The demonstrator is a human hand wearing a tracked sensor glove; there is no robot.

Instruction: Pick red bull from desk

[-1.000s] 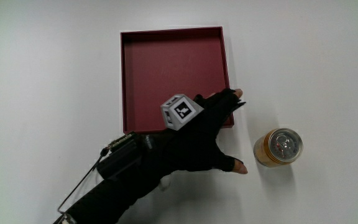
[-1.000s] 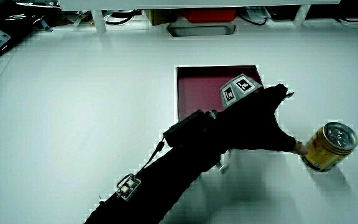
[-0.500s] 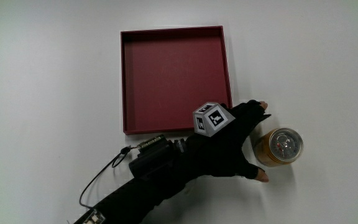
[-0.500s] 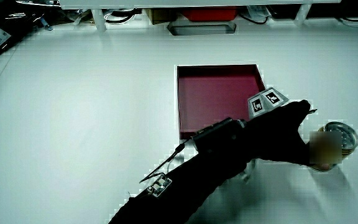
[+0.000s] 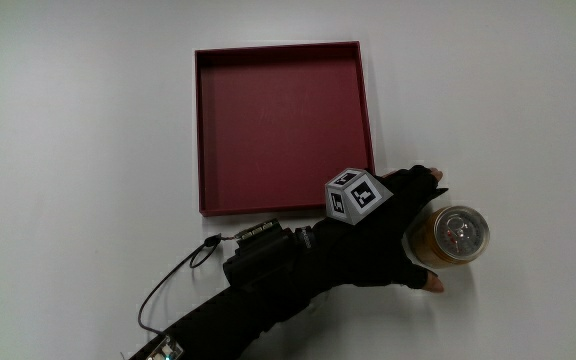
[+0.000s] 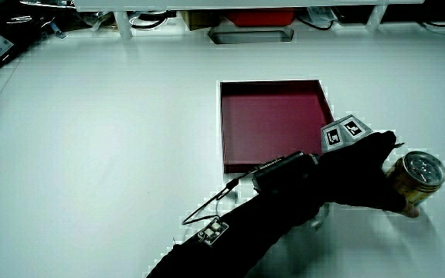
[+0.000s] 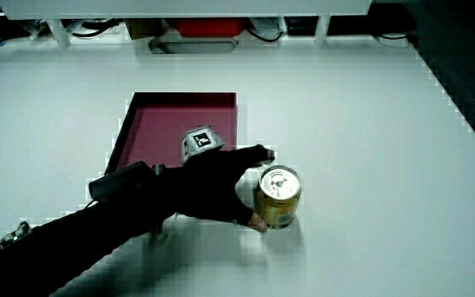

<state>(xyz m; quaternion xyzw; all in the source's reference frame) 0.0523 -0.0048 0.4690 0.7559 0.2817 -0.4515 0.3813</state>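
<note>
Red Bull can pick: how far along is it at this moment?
Done: the hand has reached the can, which stands upright on the table beside the empty red tray. In hand: the grip is forming, fingers and thumb curved around the can's side. Left: closing fully and lifting; the can looks to be resting on the table in both side views.

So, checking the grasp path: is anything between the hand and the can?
No. In the main view the hand already reaches the gold can, nothing between.
</note>
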